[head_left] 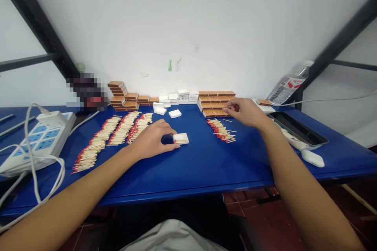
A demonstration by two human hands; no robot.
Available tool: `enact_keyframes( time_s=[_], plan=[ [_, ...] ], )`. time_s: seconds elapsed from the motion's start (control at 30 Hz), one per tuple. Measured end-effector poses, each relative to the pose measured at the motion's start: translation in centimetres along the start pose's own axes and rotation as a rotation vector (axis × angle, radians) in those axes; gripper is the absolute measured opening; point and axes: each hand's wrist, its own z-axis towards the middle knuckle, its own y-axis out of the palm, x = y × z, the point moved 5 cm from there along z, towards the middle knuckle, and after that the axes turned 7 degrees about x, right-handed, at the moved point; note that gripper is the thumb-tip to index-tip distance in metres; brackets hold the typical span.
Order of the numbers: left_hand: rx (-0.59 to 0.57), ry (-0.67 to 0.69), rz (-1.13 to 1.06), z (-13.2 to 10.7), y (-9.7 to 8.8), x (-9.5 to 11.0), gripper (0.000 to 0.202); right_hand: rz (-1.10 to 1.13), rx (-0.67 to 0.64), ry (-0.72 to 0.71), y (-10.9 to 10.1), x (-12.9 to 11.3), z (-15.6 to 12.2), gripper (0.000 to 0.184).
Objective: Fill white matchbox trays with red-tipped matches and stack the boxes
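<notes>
My left hand (156, 139) grips a small white matchbox tray (185, 137) by its left end, between thumb and forefinger. A few matches (180, 141) lie inside that tray. My right hand (242, 110) hovers at the front of the stacked brown matchboxes (216, 106), fingertips pinched together; what they hold, if anything, is too small to make out. Just below and left of it, a loose pile of red-tipped matches (222, 130) spreads over the blue table (188, 172). Beside my left hand are several long rows of matches (98, 141).
White matchbox trays (183, 96) are stacked against the wall, a few lying loose in front. More brown matchboxes (118, 96) rise at the back left. A power strip (44, 141) with cables occupies the left end. A plastic bottle (290, 84), black tray (300, 127) and white case (312, 158) sit right.
</notes>
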Motion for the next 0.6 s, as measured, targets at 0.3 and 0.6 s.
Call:
enact_keyframes(
  time_s=[0.3,0.6],
  plan=[
    [0.01,-0.005,0.019,0.0,0.0,-0.2,0.031,-0.026,-0.376,0.175,2.8,4.7,-0.1,0.046],
    [-0.001,-0.012,0.012,0.0,0.0,-0.2,0.029,0.119,-0.645,0.232,1.4,3.6,-2.1,0.061]
  ],
)
